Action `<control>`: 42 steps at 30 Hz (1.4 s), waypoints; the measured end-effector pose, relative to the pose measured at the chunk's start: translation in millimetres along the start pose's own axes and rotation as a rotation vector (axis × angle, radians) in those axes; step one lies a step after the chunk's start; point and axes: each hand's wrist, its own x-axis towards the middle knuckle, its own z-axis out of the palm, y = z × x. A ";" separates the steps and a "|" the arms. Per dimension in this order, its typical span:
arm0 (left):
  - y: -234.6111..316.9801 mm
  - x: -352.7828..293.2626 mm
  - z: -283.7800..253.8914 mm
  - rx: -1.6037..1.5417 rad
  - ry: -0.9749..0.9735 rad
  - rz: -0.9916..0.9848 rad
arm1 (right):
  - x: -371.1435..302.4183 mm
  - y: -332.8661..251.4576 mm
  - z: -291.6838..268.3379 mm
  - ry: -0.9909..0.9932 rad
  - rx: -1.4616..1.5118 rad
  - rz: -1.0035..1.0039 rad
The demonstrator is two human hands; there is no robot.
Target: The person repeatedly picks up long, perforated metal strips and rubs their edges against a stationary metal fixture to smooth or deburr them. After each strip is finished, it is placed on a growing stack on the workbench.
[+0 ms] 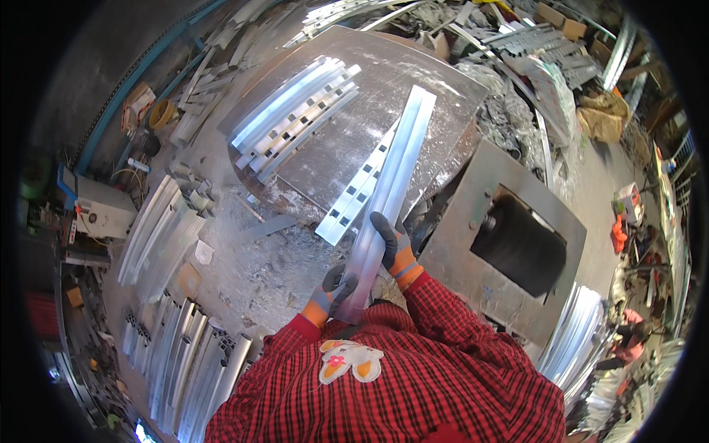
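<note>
Both gloved hands hold one long metal strip (388, 188), plain and silvery, its far end lying out over the metal table (384, 74) and its near end down at the person's chest. Left hand (334, 286) has its grip wrapped shut around the near end of the strip, fingers curled over the edge. Right hand (391, 247) sits a bit further up the same strip, grip closed on its right edge with the fingers laid across the top face. Just left of the strip, touching it along one side, lies a slotted strip (354, 193) with square holes, resting on the table edge. Further up the table from the strip is a bundle of similar slotted pieces (295, 118), well apart from the hands. Right of the strip stands a steel plate with a black roller (517, 240) set in its opening. Left of the strip, on the floor, stacks of metal profiles (188, 354) lie side by side.
</note>
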 end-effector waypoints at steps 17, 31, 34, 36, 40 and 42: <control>-94.0 -93.3 86.2 0.089 -0.647 -0.023 | -193.8 29.8 -76.4 0.241 0.294 -0.040; -50.4 -60.4 265.6 0.304 -0.605 -0.040 | -188.9 -18.4 -259.1 0.616 -0.217 -0.285; -48.2 -34.5 299.3 0.335 -0.559 -0.075 | -157.6 -41.4 -292.1 0.793 -0.933 -0.451; -57.7 -7.5 307.6 0.548 -0.568 0.076 | -147.9 -87.6 -281.5 0.759 -1.294 -0.438; -42.1 18.8 322.1 0.439 -0.581 0.037 | -115.0 -110.5 -295.4 0.558 -1.581 -0.476; -50.1 19.6 314.2 0.474 -0.576 0.132 | -112.4 -102.9 -294.3 0.500 -1.632 -0.458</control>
